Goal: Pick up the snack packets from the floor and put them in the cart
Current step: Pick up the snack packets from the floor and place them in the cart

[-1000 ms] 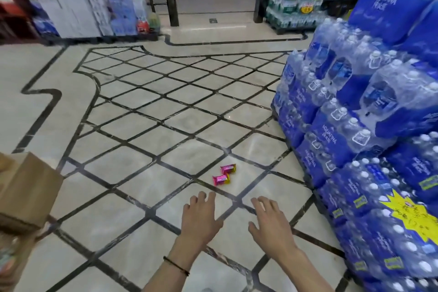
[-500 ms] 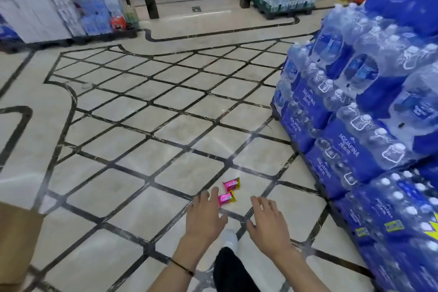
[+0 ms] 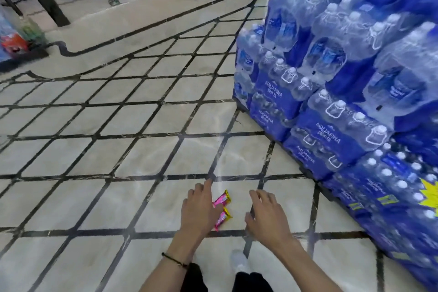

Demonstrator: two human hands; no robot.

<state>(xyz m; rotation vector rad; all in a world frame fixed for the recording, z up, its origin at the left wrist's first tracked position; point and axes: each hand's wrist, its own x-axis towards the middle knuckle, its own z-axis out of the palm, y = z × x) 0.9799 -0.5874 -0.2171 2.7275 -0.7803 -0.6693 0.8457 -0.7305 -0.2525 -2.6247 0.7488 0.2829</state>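
Two pink snack packets [image 3: 222,199] lie on the floor [image 3: 118,161], one just behind the other, partly hidden by the left hand [image 3: 201,208]. Left grip: fingers spread, holding nothing. Right hand [image 3: 267,217] is near the packets, grip loose and empty. Water bottle packs [image 3: 320,137] are stacked to the right.

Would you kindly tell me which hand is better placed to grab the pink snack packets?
Probably the left. The left hand lies right at both pink snack packets, partly covering them, while the right hand sits off to their right with bare floor between.
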